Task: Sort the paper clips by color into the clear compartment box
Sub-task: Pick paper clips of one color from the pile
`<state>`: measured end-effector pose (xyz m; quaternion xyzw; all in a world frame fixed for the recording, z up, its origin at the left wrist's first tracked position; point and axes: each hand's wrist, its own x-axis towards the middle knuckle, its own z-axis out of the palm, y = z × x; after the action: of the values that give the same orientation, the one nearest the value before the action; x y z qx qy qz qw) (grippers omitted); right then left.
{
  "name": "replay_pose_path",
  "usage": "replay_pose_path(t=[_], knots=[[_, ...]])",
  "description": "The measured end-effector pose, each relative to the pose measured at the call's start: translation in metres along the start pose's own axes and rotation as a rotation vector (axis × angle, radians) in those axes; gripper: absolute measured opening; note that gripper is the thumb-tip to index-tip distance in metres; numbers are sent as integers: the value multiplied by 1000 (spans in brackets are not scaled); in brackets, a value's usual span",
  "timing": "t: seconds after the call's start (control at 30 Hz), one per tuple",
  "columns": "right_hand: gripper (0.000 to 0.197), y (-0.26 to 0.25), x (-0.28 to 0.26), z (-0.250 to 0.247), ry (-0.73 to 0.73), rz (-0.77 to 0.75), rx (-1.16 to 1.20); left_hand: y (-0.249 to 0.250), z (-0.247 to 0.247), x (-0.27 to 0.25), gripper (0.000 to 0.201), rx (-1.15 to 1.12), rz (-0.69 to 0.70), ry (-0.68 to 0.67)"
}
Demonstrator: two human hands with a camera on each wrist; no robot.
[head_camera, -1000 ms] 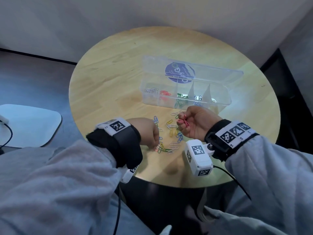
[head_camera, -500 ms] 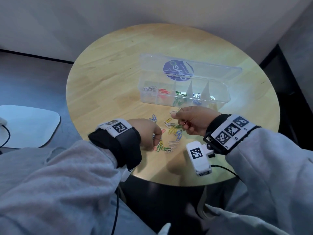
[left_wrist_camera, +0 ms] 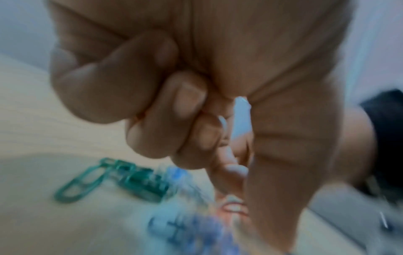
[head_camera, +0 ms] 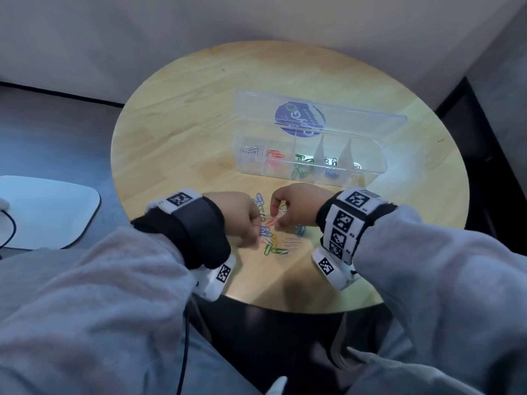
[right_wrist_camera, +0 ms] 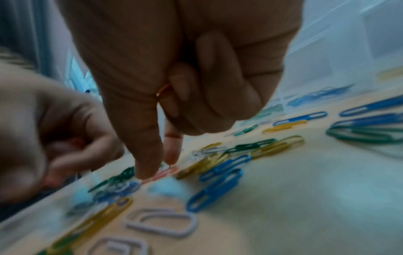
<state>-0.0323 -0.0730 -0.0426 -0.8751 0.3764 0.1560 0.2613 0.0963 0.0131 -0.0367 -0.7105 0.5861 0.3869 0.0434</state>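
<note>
Right hand [head_camera: 296,205] first: thumb and forefinger close on a red clip [right_wrist_camera: 162,174] in the loose pile [head_camera: 278,238] beneath, with another red clip tucked in my palm to bank the color. Beside it, my left hand [head_camera: 242,215] is curled; contents unclear. Beyond, the clear box [head_camera: 370,169] sits open on the counter [head_camera: 176,132].

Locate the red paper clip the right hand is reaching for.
In the head view the red paper clip lies on the round wooden table, between the left hand and the right hand, at the right fingertips.
</note>
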Motion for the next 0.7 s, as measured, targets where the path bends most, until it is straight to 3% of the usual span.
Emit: replay_pose_path(t=[0.17, 0.3, 0.43, 0.53, 0.7], knots=[[10, -9, 4, 3, -62, -1, -171, -11, -30, -4, 22, -468, -18, 66], [16, -7, 4, 3, -111, 22, -207, -15, -37, -4, 28, -762, -55, 125], [14, 3, -3, -6, -221, 69, 83, -11, -37, -2, 33, -973, -38, 186], [16, 12, -6, -17, -290, 139, 463, -9, -41, -2, 38, -1115, 0, 247], [22, 19, -11, -37, -272, 197, 958, -2, -47, -3, 39, -1244, 9, 296]])
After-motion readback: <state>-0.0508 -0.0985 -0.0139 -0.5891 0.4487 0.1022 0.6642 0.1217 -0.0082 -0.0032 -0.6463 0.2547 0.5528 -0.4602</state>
